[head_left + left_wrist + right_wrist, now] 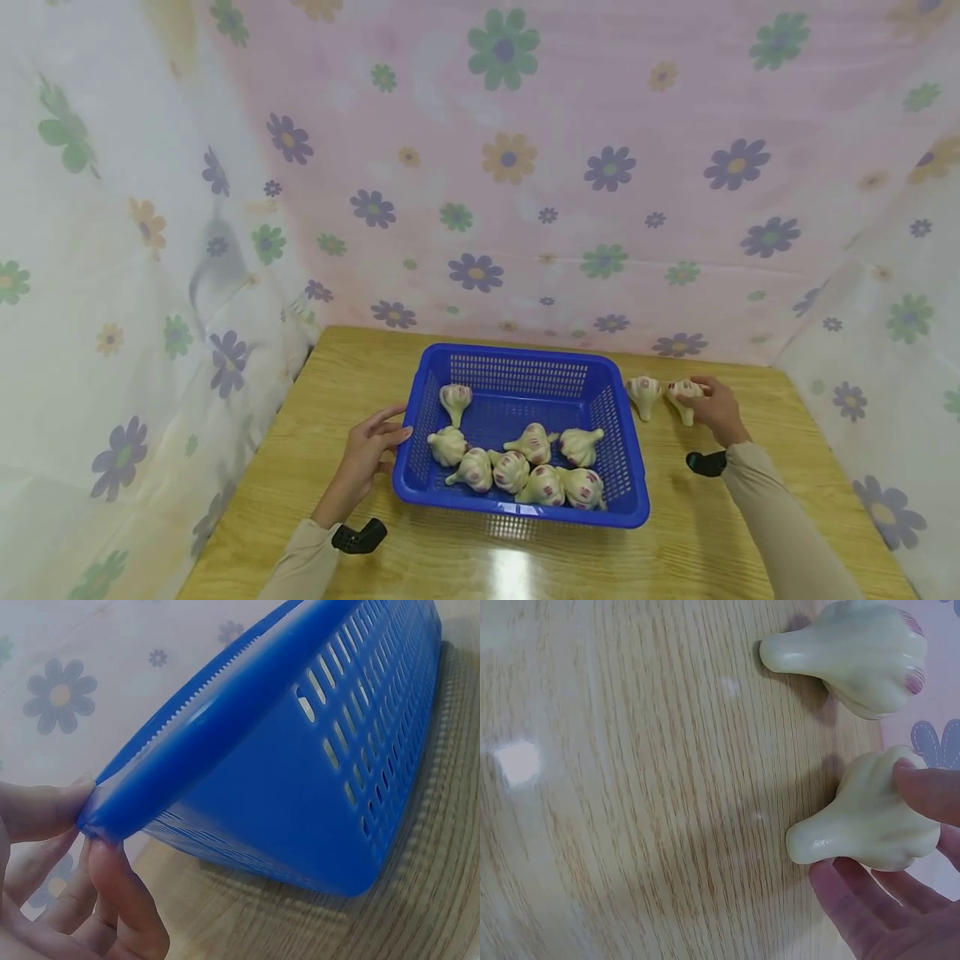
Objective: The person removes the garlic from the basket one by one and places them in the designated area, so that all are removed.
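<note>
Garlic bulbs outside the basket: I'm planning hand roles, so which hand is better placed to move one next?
Probably the right hand: it pinches one bulb, with the other bulb beside it. The left hand, farther away, grips the basket.

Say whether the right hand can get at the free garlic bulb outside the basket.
Probably yes: nothing covers that bulb and it lies close by, though the right hand holds the neighbouring bulb.

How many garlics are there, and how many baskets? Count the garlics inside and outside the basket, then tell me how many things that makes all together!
Garlic bulbs: 10 (8 inside the basket, 2 outside it)
Blue plastic basket: 1
Total: 11
</note>
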